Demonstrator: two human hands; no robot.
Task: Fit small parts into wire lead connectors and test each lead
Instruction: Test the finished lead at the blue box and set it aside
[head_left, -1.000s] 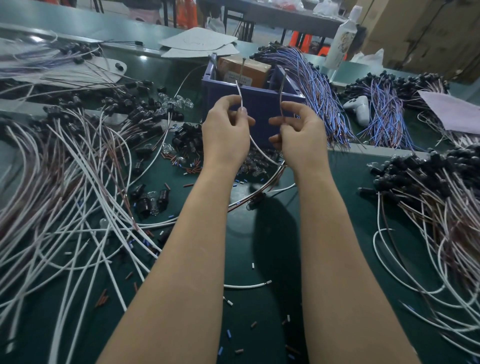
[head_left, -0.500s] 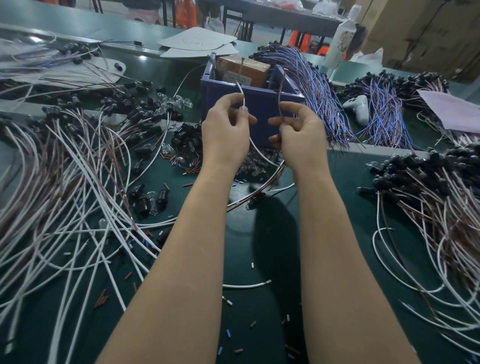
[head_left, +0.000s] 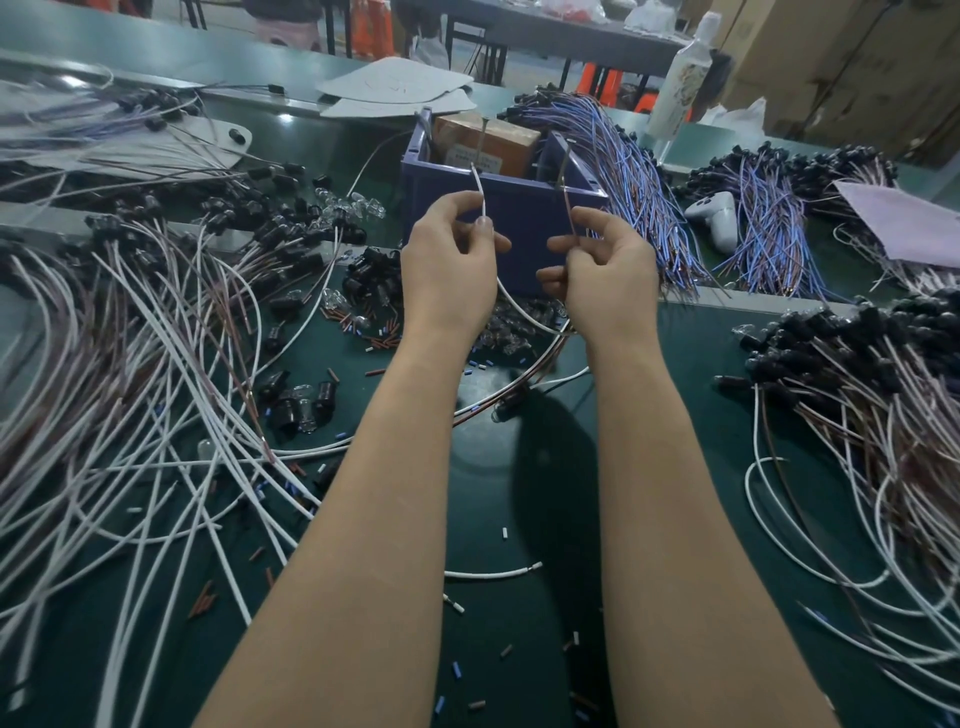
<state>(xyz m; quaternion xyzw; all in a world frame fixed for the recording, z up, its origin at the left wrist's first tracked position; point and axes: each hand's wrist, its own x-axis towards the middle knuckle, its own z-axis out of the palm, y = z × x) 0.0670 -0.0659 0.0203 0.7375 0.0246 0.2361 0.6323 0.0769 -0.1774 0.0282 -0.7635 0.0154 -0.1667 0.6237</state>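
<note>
My left hand (head_left: 449, 265) pinches the white wire (head_left: 482, 195) of a lead, its bare tip pointing up at the blue box (head_left: 519, 249). My right hand (head_left: 608, 270) pinches the same lead's brown wire (head_left: 567, 205), its tip also raised toward the box. Both wires loop down behind my wrists to a black socket with a clear bulb (head_left: 506, 410) lying on the green mat. Small clear bulbs (head_left: 506, 332) lie heaped under my hands.
Loose white-and-brown leads (head_left: 130, 395) with black sockets spread over the left. A second pile of leads (head_left: 872, 415) lies at the right. Blue-wired bundles (head_left: 634, 171), a white controller (head_left: 719, 213) and a bottle (head_left: 680, 78) sit behind. Wire offcuts litter the near mat.
My hands have drawn a little apart, spreading the two wire ends wider in front of the blue box. Grips are unchanged.
</note>
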